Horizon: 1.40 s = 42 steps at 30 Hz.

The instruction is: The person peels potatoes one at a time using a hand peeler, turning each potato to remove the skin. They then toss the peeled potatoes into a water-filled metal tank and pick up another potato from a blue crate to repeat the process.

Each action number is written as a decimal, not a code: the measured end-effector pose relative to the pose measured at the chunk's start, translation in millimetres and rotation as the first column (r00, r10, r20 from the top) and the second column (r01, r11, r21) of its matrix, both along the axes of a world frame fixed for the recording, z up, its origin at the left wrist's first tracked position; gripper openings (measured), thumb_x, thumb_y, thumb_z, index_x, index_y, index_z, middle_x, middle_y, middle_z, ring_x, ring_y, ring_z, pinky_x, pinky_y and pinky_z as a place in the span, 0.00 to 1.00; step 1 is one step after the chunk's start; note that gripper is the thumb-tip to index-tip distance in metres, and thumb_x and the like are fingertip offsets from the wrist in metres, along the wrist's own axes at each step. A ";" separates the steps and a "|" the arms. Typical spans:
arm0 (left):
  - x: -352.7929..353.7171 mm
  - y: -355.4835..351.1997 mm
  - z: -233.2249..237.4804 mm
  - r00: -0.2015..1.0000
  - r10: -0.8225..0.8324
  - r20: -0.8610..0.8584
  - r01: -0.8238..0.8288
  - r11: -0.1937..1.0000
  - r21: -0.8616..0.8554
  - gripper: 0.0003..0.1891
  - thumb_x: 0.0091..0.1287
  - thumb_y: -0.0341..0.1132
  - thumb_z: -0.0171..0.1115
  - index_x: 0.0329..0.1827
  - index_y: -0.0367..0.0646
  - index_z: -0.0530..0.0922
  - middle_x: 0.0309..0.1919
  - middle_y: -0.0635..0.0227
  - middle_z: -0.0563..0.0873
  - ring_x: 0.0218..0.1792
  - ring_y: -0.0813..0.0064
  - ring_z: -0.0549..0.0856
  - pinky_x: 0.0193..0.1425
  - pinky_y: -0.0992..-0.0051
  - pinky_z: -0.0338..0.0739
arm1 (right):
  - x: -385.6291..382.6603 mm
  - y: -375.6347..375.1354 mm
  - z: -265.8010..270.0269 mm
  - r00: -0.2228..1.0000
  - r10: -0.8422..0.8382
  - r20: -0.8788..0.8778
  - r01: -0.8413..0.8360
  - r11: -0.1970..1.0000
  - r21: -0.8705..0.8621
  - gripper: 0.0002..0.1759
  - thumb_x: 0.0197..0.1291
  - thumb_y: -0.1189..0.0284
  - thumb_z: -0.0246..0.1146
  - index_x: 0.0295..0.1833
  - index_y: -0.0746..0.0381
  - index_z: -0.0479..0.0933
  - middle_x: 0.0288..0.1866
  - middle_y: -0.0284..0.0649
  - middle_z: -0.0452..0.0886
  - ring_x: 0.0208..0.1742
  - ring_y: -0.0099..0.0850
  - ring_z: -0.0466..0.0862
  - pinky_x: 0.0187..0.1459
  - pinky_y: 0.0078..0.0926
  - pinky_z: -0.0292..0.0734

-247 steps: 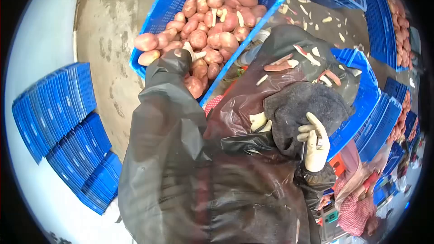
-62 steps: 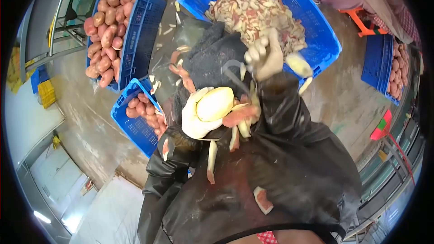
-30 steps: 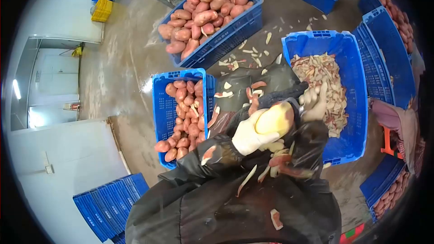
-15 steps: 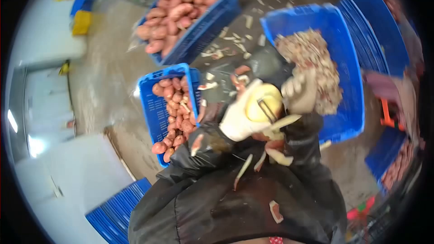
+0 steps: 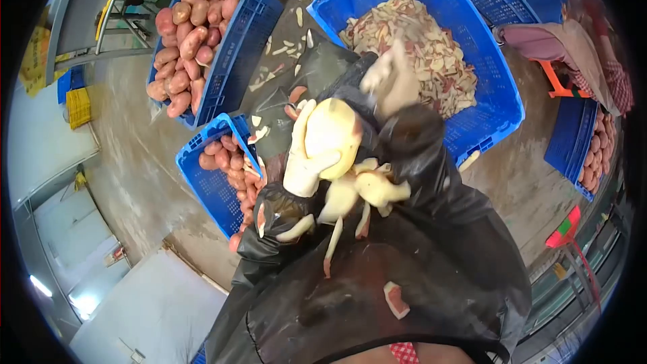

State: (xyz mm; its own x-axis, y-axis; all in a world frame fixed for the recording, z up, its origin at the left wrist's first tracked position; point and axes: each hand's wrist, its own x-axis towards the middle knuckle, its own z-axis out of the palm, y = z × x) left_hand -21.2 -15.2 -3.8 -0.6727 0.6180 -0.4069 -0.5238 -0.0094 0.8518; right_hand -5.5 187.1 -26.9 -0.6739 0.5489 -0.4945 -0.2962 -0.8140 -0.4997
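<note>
My left hand (image 5: 301, 162), in a pale glove, is wrapped round a large peeled potato (image 5: 333, 136) with a little red skin near its top. My right hand (image 5: 394, 81), also gloved and blurred by motion, is to the right of the potato, apart from it, beside the blue crate of peelings (image 5: 495, 87). Its fingers look curled, but what they hold, if anything, is too blurred to make out. Pale peel pieces (image 5: 377, 189) lie on the dark apron (image 5: 431, 263) below the hands, and more strips cling to the sleeve.
A large blue crate (image 5: 232, 61) of red potatoes stands at the upper left, with a smaller blue crate (image 5: 216, 195) below it. Peel scraps (image 5: 286, 47) litter the floor. At the right, a person in a pink sleeve (image 5: 536, 40) is near another potato crate (image 5: 566, 138).
The view has turned and shifted. My right hand has moved up and away from the potato, and the peeler seen over the potato earlier no longer shows there. More peel lies below the potato.
</note>
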 end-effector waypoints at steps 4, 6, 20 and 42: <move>6.7 6.9 18.2 0.986 0.039 0.165 -0.068 0.982 0.175 0.42 0.55 0.40 0.67 0.72 0.43 0.55 0.65 0.59 0.67 0.64 0.63 0.70 0.65 0.65 0.69 | 16.9 29.8 10.8 0.936 -0.022 -0.351 -0.066 0.970 -0.236 0.22 0.69 0.52 0.50 0.27 0.55 0.67 0.15 0.29 0.64 0.16 0.27 0.68 0.23 0.32 0.69; 8.4 -14.1 -9.8 0.572 -0.557 0.602 -0.087 0.688 0.720 0.37 0.64 0.53 0.55 0.72 0.43 0.55 0.61 0.59 0.71 0.60 0.63 0.74 0.61 0.62 0.73 | 23.3 -6.5 43.5 0.926 0.043 -0.376 -0.134 0.966 -0.219 0.22 0.68 0.51 0.51 0.27 0.55 0.69 0.15 0.30 0.66 0.17 0.30 0.70 0.24 0.34 0.70; 62.3 17.8 34.6 0.744 -0.319 -0.587 -0.013 0.872 -0.490 0.49 0.41 0.37 0.72 0.68 0.30 0.58 0.58 0.48 0.71 0.59 0.51 0.72 0.65 0.63 0.66 | 34.3 15.2 44.3 0.888 0.146 -0.436 -0.336 0.854 -0.397 0.21 0.67 0.54 0.50 0.25 0.56 0.67 0.18 0.35 0.70 0.15 0.27 0.71 0.18 0.26 0.69; 6.4 9.6 42.4 0.966 -0.231 -0.114 0.204 0.956 -0.212 0.51 0.44 0.33 0.71 0.72 0.42 0.52 0.62 0.61 0.69 0.62 0.66 0.71 0.66 0.69 0.66 | 11.3 -14.5 24.1 0.988 0.105 -0.114 -0.114 0.990 -0.083 0.23 0.66 0.51 0.53 0.24 0.54 0.64 0.14 0.27 0.61 0.15 0.26 0.66 0.17 0.27 0.62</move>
